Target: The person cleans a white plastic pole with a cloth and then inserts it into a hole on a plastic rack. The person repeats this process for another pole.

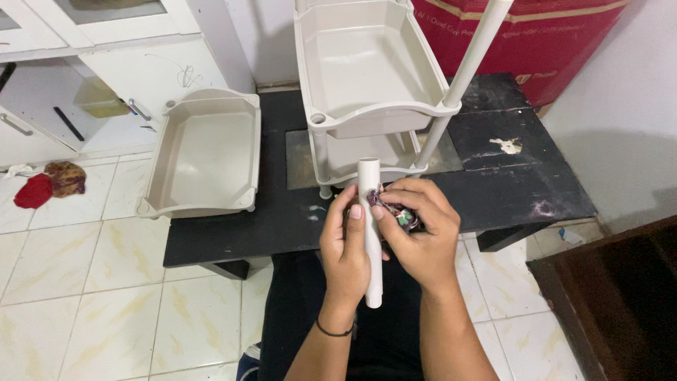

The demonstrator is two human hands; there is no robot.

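Above the lap, before the black bench (233, 233): white tube (370, 233) held upright in both hands.

Left hand (344, 250) clenched around tube mid-length, thumb up along its side. Right hand (419, 236) grasping a crumpled dark cloth (393, 209), pressed against tube near its top. On bench: beige stacked rack (367, 85) with a white pole (469, 63), just beyond tube; loose beige tray (204, 152) at left edge. Red rag (34, 190) on tiled floor, well apart.
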